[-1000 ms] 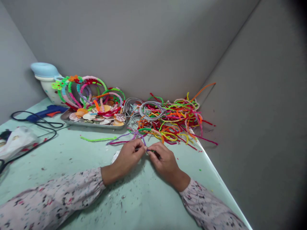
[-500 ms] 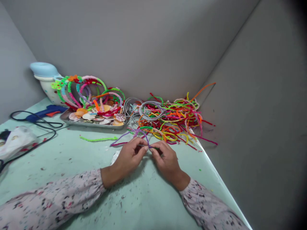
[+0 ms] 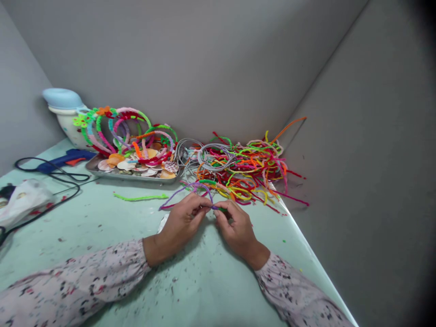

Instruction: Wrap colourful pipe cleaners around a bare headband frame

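A purple pipe cleaner (image 3: 177,193) arches above my hands and runs down between my fingertips. My left hand (image 3: 180,221) pinches it between thumb and forefinger. Right beside it, my right hand (image 3: 235,225) pinches the same work, where purple and a short bit of green show. The fingers partly hide how the strands are joined. Just beyond the hands lies a tangled heap of coloured pipe cleaners (image 3: 252,168), with coils of grey wire (image 3: 216,157) on its left side. A light green pipe cleaner (image 3: 139,198) rests on the table to the left.
A metal tray (image 3: 136,179) holds seashells and several fuzzy coloured hoops. Left of it are a blue glue gun (image 3: 61,160), a black cord (image 3: 73,186), a white container with a blue lid (image 3: 63,99) and a white plastic bag (image 3: 29,202). Grey panels (image 3: 204,68) enclose the pale green table (image 3: 190,290).
The purple pipe cleaner's loop has shifted slightly right and its bend at the fingertips has changed. My hands have barely moved and keep their pinch.
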A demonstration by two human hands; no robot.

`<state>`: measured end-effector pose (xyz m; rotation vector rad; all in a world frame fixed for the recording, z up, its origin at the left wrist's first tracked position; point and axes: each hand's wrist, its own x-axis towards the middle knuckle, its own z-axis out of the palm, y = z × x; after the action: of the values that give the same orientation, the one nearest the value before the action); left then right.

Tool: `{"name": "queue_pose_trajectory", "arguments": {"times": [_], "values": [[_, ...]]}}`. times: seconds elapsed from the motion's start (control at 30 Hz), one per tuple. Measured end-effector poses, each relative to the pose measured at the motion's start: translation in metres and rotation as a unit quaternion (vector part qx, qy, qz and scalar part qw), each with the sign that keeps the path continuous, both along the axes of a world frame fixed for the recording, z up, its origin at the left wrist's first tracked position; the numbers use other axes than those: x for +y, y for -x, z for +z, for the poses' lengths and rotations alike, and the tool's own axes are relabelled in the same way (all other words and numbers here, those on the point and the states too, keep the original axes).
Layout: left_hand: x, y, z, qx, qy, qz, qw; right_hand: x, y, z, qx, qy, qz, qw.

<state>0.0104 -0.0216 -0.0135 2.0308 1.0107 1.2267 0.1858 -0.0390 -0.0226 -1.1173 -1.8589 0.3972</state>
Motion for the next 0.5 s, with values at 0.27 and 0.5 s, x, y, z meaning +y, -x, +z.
{"name": "queue_pose_trajectory", "arguments": {"times": [0.27,0.5], "values": [[0.0003,0.0008,0.0005,-0.003,-0.026,0.004,1.0,-0.0004,-0.0002,-0.0001,-0.024,-0.008,0.012,1.0],[0.0028,0.0007,-0.0021,-0.006,-0.051,0.012,0.999,0.0007,-0.0009,-0.0031,-0.023,-0.012,0.009,1.0]]}}
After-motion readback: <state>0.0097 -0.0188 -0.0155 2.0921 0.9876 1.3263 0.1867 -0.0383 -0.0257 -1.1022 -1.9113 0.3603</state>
